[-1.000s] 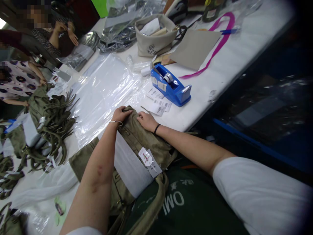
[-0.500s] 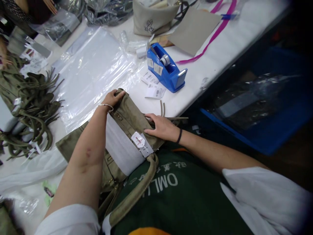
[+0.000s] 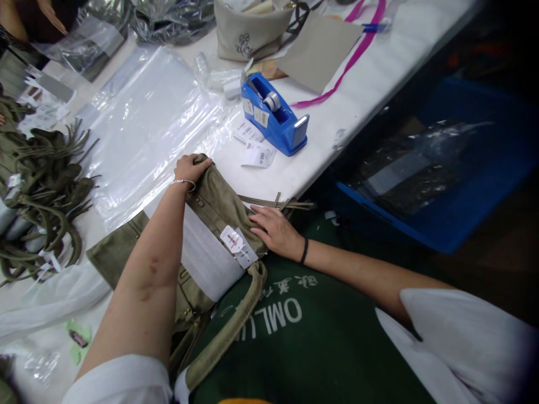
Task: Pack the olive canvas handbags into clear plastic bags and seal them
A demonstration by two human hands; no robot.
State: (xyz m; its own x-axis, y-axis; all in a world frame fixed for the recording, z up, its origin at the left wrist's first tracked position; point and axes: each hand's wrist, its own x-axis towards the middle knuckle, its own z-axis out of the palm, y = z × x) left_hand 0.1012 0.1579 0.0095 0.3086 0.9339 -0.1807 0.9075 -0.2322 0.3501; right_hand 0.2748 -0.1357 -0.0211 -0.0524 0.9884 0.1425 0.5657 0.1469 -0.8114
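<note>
An olive-green handbag [image 3: 225, 196] lies at the table's edge against my dark green apron. A white wrap [image 3: 206, 252] crosses it, and a paper hang tag [image 3: 232, 239] rests on top. My left hand [image 3: 191, 168] is closed over the bag's far corner, thumb on top and the other fingers partly hidden. On the bag's right end lies my right hand [image 3: 275, 230], fingers stretched out and slightly apart. Thin olive straps [image 3: 290, 204] stick out just beyond that hand. The padded bag handle [image 3: 236, 325] curves down across the apron.
A blue tape dispenser [image 3: 273, 112] stands beyond the bag, near printed labels [image 3: 257, 154]. Clear plastic bags [image 3: 155, 106] lie flat on the table. More olive bags [image 3: 46, 191] are piled at left. A blue bin [image 3: 446, 235] sits below the right edge. Another person's hand [image 3: 53, 15] shows top left.
My right hand's fingers have straightened and flattened on the bag, and the straps beside them have shifted. My left hand keeps its hold. The view has turned slightly to the right.
</note>
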